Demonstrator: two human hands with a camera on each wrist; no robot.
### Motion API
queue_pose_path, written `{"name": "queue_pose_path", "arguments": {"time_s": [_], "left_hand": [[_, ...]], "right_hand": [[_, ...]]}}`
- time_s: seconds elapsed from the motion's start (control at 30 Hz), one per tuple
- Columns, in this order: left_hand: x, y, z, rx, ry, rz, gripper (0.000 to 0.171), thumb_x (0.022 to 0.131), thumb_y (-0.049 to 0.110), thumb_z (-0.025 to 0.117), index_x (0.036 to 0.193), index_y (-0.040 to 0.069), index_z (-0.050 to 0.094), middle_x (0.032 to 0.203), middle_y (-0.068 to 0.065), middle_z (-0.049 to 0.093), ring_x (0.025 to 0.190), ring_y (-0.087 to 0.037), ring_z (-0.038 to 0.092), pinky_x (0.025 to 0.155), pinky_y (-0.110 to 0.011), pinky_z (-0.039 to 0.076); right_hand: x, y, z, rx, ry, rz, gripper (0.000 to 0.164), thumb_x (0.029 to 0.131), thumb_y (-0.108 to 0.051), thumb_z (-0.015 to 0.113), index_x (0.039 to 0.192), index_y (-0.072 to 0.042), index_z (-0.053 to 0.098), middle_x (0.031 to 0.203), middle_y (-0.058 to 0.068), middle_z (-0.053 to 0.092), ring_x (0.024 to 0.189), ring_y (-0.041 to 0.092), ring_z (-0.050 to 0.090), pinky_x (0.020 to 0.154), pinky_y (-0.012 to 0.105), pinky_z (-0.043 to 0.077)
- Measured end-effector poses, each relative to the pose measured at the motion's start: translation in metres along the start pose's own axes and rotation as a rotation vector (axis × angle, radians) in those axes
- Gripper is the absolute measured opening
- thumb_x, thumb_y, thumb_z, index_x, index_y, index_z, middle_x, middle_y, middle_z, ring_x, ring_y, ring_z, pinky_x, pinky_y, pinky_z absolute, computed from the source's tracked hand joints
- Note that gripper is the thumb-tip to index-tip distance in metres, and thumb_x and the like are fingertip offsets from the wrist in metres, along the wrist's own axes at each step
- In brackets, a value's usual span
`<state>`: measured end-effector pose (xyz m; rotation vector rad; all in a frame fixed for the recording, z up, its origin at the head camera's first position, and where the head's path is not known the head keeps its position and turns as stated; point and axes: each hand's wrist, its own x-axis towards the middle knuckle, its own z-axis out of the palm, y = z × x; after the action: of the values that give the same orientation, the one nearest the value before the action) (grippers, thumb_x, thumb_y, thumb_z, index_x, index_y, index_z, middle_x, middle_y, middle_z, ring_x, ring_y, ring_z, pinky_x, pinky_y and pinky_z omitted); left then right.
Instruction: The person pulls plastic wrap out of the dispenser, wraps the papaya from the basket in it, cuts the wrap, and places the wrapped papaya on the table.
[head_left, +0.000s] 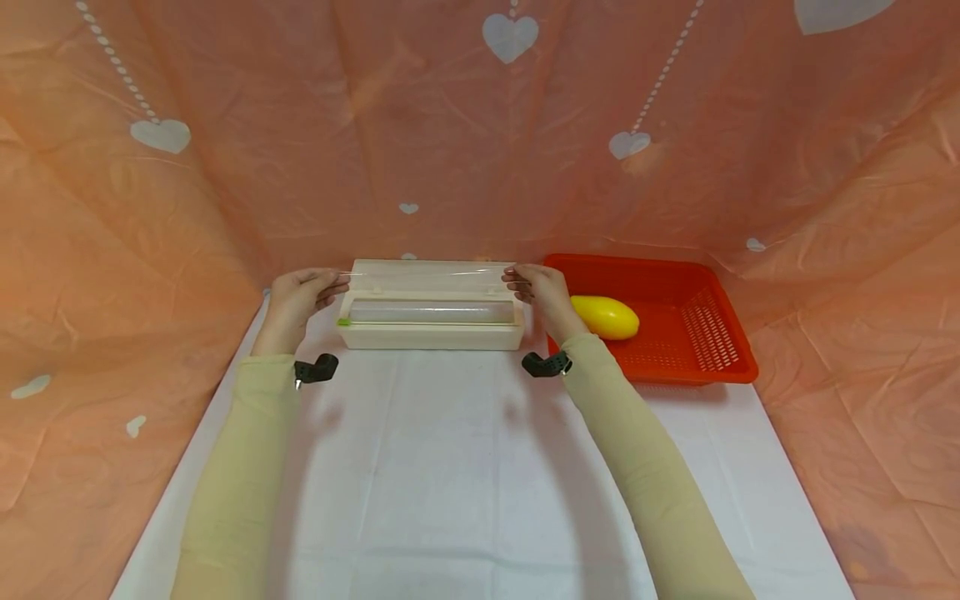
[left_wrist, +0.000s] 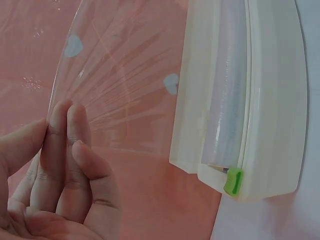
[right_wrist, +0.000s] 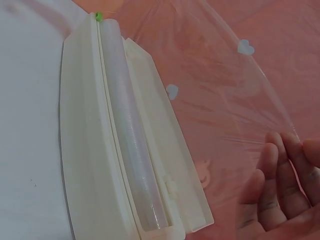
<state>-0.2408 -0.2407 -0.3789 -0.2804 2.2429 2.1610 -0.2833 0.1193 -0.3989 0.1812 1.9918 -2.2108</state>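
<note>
Between my two hands a sheet of clear cling film (left_wrist: 120, 85) is stretched, its free edge pulled taut and creased towards the fingers. My left hand (head_left: 298, 302) pinches one corner between thumb and fingertips. The other corner is pinched by my right hand (head_left: 543, 293). Beneath and in front of the sheet stands a cream cling film dispenser (head_left: 431, 337) with its lid (head_left: 390, 267) raised at the back. Inside it lies the film roll (right_wrist: 130, 120). A small green slide cutter (left_wrist: 233, 181) sits at the left end of its front rail.
Right of the dispenser stands a red plastic basket (head_left: 693, 275) with perforated sides. A yellow oblong fruit or vegetable (head_left: 609, 318) lies in it, partly behind my right wrist. White cloth (head_left: 427, 467) covers the table; a pink curtain with hearts (head_left: 450, 125) hangs close behind.
</note>
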Motion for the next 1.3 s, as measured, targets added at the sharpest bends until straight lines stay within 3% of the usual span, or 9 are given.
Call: {"name": "queue_pose_path", "arguments": {"time_s": [0.33,0.5,0.73,0.93,1.1,1.2,1.3], "left_hand": [[0.003,0.005,0.002,0.008,-0.003,-0.008,0.044,0.097,0.023,0.058,0.129,-0.007,0.053,0.086,0.009,0.071,0.085,-0.008,0.067,0.071,-0.016,0.051],[0.01,0.005,0.001,-0.039,-0.017,0.013,0.04,0.096,0.02,0.058,0.126,-0.008,0.054,0.085,0.006,0.071,0.081,-0.009,0.068,0.075,-0.019,0.053],[0.016,0.005,0.001,-0.112,-0.024,0.022,0.026,0.097,0.015,0.057,0.117,-0.003,0.058,0.085,0.003,0.071,0.081,-0.012,0.067,0.076,-0.022,0.055],[0.016,0.01,0.003,-0.116,-0.039,0.048,0.025,0.096,0.014,0.058,0.116,-0.002,0.06,0.087,0.004,0.071,0.081,-0.01,0.066,0.071,-0.022,0.055],[0.017,0.019,0.004,-0.097,-0.056,0.051,0.028,0.096,0.016,0.059,0.118,0.0,0.06,0.087,0.006,0.071,0.084,-0.008,0.066,0.072,-0.02,0.054],[0.018,0.022,0.005,-0.116,-0.042,0.043,0.024,0.095,0.016,0.061,0.114,0.003,0.063,0.091,0.002,0.072,0.085,-0.008,0.067,0.072,-0.02,0.053],[0.02,0.024,0.006,-0.144,-0.025,0.033,0.018,0.094,0.016,0.062,0.108,0.006,0.066,0.096,-0.003,0.072,0.085,-0.009,0.067,0.07,-0.019,0.053]], "right_hand": [[-0.004,-0.002,-0.001,0.004,-0.006,-0.024,0.032,0.1,-0.023,0.054,0.114,0.003,0.066,0.099,0.008,0.069,0.083,0.017,0.063,0.089,0.033,0.048],[-0.006,-0.002,-0.002,-0.01,-0.02,-0.027,0.036,0.1,-0.024,0.054,0.119,0.004,0.063,0.099,0.008,0.07,0.085,0.018,0.062,0.093,0.037,0.046],[-0.007,0.0,-0.003,0.006,-0.037,-0.032,0.029,0.099,-0.024,0.055,0.11,-0.001,0.069,0.097,0.007,0.071,0.085,0.02,0.062,0.099,0.044,0.042],[-0.005,-0.003,-0.004,0.019,-0.024,-0.046,0.033,0.098,-0.021,0.056,0.117,0.005,0.064,0.094,0.005,0.071,0.081,0.017,0.062,0.082,0.03,0.048],[-0.005,-0.006,-0.005,0.024,-0.015,-0.047,0.035,0.099,-0.021,0.055,0.119,0.006,0.063,0.096,0.007,0.069,0.079,0.017,0.061,0.078,0.028,0.048],[-0.005,-0.006,-0.005,0.025,-0.014,-0.054,0.035,0.099,-0.021,0.056,0.119,0.007,0.062,0.096,0.008,0.069,0.078,0.017,0.061,0.072,0.024,0.049],[-0.005,-0.007,-0.005,0.022,-0.007,-0.062,0.034,0.099,-0.021,0.056,0.117,0.007,0.063,0.096,0.008,0.069,0.077,0.017,0.061,0.075,0.029,0.05]]}}
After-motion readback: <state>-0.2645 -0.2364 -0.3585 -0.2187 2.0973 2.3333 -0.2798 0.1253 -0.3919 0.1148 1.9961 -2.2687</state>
